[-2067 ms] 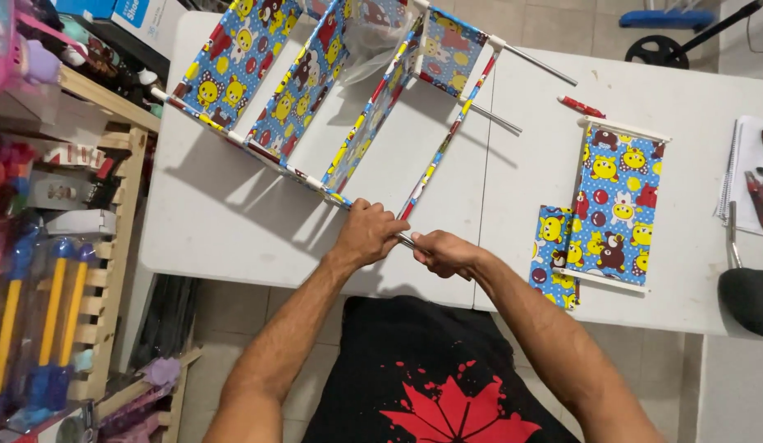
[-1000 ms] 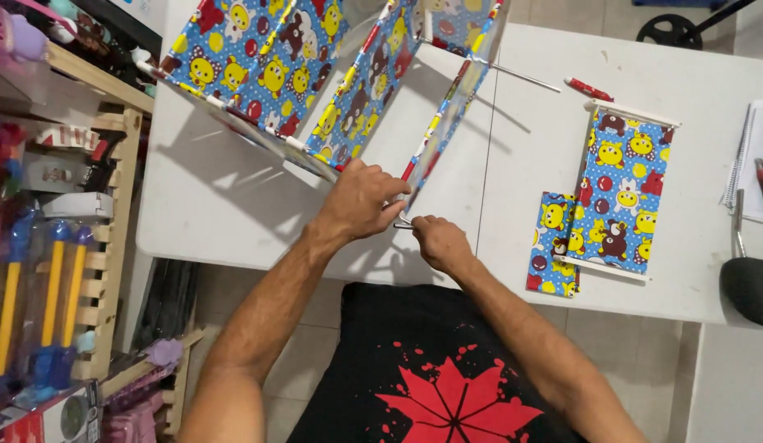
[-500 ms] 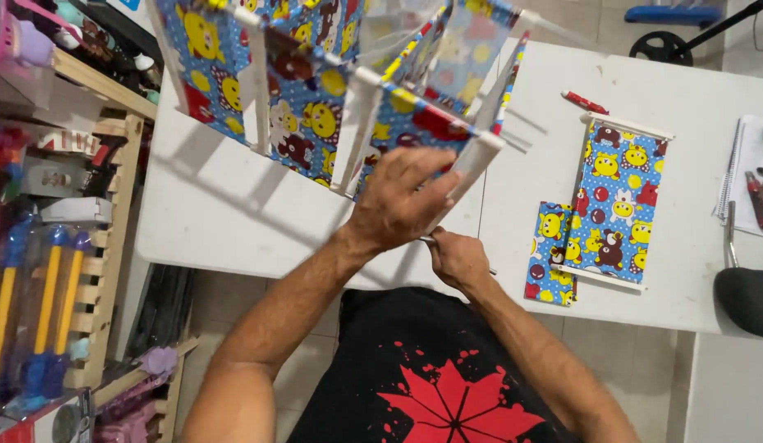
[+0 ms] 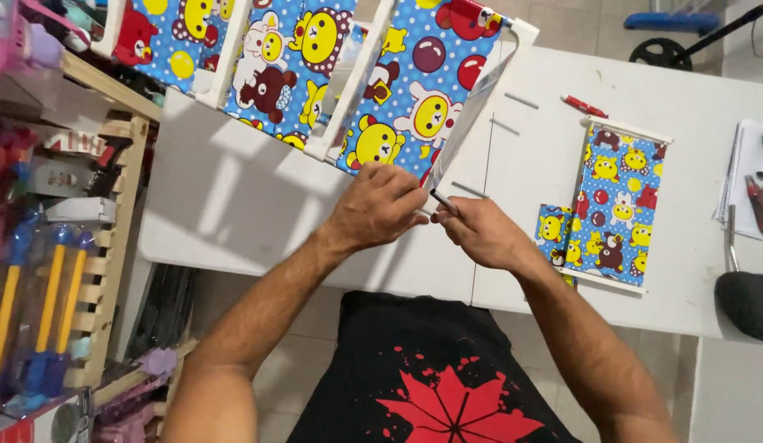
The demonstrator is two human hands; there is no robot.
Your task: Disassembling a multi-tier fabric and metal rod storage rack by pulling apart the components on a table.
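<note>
Above the counter (image 4: 258, 205), the left hand (image 4: 373, 209) grips the light, floppy fabric rack (image 4: 381, 90) by its corner; right hand (image 4: 480, 234) fingers pinch a thin rod (image 4: 444, 202).

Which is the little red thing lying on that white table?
On the white table, look past the flat blue cartoon-print fabric panel at the right. Just beyond its far white-framed edge lies a small red stick-shaped object. It is solid red, unlike the thin grey rods nearby.

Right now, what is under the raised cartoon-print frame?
Under the cartoon-print frame lies the white table, bare and shadowed where it shows. The left hand covers the frame's lower edge; the part of the table behind the panels is hidden.
</note>
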